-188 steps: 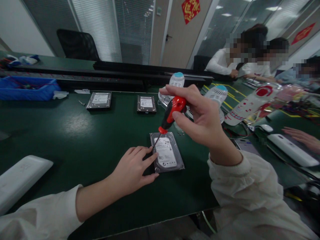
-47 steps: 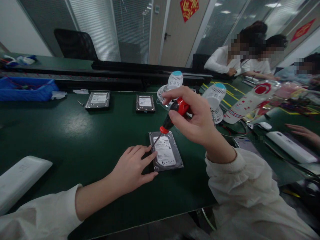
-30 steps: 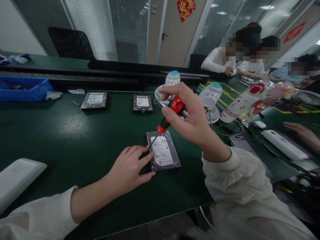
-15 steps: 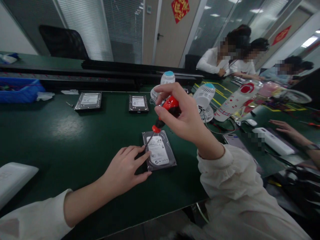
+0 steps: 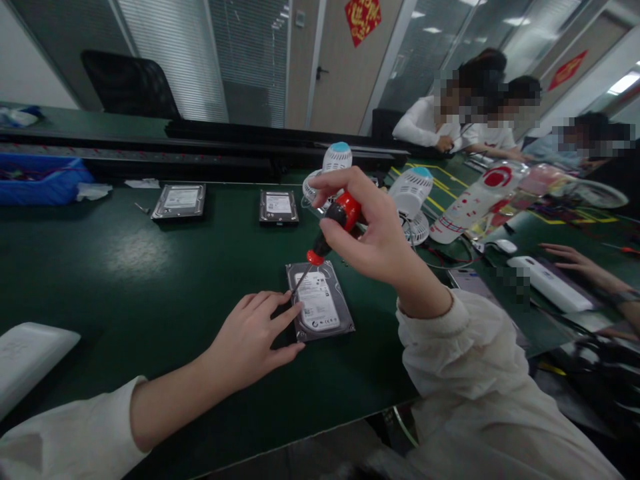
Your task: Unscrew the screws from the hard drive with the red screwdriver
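Observation:
A hard drive [image 5: 341, 303] with a white label lies flat on the green table in front of me. My left hand [image 5: 250, 337] rests at its left edge, fingers stretched out and apart, fingertips touching the drive and the thumb near its front corner. My right hand [image 5: 373, 230] is closed round the red and black handle of a screwdriver [image 5: 324, 241] above the drive. The shaft slants down to the left, its tip at the drive's left edge by my left fingertips. Whether it sits in a screw is too small to tell.
Two more hard drives, one at left [image 5: 179, 201] and one in the middle [image 5: 279, 207], lie farther back. A blue bin [image 5: 40, 181] stands at far left. White fans [image 5: 411, 193], a bottle [image 5: 463, 207] and a white power strip [image 5: 550, 283] are at right, near another person's hand [image 5: 575, 263].
My right fingers have shifted on the screwdriver handle, which shows turned, with more black visible near the thumb. My left hand and the hard drive keep their places.

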`<state>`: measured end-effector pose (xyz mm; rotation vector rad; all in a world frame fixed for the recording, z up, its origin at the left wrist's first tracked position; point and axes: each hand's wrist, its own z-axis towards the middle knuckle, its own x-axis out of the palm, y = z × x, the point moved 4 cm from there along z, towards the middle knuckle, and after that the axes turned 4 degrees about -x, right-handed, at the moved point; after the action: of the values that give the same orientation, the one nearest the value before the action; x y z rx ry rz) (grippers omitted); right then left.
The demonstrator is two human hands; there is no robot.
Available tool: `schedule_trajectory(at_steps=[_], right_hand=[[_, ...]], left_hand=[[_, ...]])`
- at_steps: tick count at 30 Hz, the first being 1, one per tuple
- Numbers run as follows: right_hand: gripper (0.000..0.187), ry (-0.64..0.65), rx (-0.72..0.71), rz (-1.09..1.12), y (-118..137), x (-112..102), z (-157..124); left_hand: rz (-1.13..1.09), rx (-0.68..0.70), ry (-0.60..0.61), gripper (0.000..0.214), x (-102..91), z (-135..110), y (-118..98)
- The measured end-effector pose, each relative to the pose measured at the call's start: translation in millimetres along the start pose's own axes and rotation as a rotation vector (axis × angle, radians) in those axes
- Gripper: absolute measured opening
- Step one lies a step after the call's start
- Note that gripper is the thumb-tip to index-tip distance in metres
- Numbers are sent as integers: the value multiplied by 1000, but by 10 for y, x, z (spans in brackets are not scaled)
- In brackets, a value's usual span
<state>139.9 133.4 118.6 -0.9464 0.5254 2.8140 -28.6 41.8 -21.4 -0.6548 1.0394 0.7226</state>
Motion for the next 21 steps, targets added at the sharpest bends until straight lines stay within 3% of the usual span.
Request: schedule_trajectory(at_steps=[3,10,16,21], right_hand=[[47,38,-36,29,10,-13,1],[31,-14,44,-62,-8,-17,2],[49,55,-10,29,6,-37,3],[37,19,57,-43,0,-17,3]], left_hand=[[-3,-1,-2,54,1,-5,2],[-26,2,-10,54,11,-7,5],[-20,-10,-5,54,25,-15,5],[-35,-22,3,53,34,-13,13]])
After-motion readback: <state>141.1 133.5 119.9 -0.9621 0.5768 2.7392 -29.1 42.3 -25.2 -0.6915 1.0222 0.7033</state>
